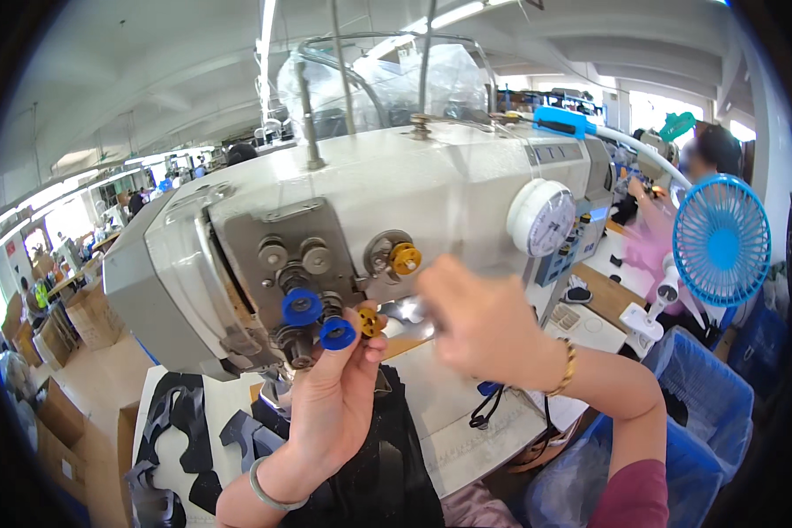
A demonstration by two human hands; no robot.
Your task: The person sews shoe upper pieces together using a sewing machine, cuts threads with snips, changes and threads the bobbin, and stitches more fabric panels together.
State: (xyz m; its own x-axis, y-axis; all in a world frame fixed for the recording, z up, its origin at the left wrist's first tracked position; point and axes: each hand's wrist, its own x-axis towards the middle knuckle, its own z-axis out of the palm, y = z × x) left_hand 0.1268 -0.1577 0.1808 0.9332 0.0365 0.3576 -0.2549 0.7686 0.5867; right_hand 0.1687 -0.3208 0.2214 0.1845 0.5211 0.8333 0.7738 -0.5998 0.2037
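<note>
In front of me is a large grey-white sewing machine (pixel 449 180) with a steel plate of thread-tension parts. My left hand (pixel 334 396) reaches up under the machine head, pinching a yellow bobbin (pixel 371 322) with holes between thumb and fingers. Right beside it is a blue tension knob (pixel 337 333); a second blue knob (pixel 302 306) sits a little higher to the left. My right hand (pixel 493 321) is raised before the machine body, smeared by motion, so its fingers cannot be made out. Up and to its left, another yellow bobbin (pixel 405 259) is mounted on the machine's round winder.
Black fabric (pixel 374 466) and cut dark pieces (pixel 180 431) lie on the white worktable (pixel 471 449). A blue fan (pixel 723 238) and blue plastic baskets (pixel 708 400) are at the right. Another person (pixel 664 220) works beyond the fan. Cardboard boxes (pixel 95 312) stand at the left.
</note>
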